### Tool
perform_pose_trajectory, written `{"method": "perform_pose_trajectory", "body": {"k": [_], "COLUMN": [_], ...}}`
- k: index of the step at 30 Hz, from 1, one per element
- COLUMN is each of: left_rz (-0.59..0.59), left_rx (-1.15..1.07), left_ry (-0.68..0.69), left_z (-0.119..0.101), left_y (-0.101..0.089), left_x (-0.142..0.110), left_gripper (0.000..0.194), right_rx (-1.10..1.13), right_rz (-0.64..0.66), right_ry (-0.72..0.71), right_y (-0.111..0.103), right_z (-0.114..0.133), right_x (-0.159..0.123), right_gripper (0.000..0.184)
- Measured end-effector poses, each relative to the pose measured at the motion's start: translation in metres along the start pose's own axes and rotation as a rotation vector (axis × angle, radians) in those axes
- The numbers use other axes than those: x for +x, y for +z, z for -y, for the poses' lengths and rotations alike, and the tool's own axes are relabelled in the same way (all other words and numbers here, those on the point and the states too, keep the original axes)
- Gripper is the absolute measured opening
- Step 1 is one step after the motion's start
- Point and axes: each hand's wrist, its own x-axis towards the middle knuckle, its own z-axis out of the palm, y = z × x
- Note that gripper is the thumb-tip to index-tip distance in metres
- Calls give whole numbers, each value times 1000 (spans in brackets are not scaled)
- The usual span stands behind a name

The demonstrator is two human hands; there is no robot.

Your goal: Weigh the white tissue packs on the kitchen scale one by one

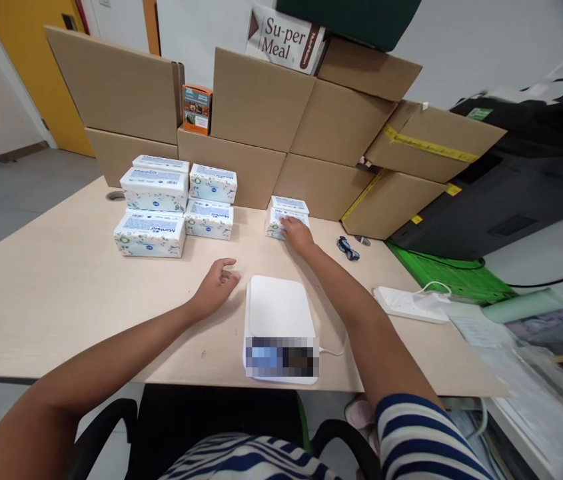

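My right hand (297, 233) reaches across the table and has its fingers on the front of two packs of tissues, a white tissue pack (274, 224) with a blue-and-green print. The second tissue pack (288, 203) sits right behind it. My left hand (217, 287) hovers low over the table with nothing in it, fingers loosely curled and apart. Between my forearms lies a flat white kitchen scale (281, 310), its display blurred out and a cable at its right side. To the left, several more tissue packs (149, 233) are stacked in two columns.
Cardboard boxes (236, 163) form a wall along the back, with a small orange box (196, 110) on a ledge. Dark blue sunglasses (348, 249) and a white power strip (411, 304) lie on the right. A black chair armrest (106, 427) is below the table's front edge.
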Motion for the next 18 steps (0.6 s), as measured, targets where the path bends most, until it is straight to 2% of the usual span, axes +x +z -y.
{"method": "perform_pose_trajectory", "body": {"k": [11,18], "left_rz": [-10,-3], "left_rx": [2,-7], "left_ry": [4,-4], "left_z": [-5,-5], "left_y": [1,3], "left_x": [-5,-6], "left_gripper": [51,49], "right_rx": [-39,-66], "right_rz": [56,83], "right_ry": [64,91], "right_y": [-17,-23], "right_z": [7,5], "right_x": [-3,-3], "right_gripper": [47,49]}}
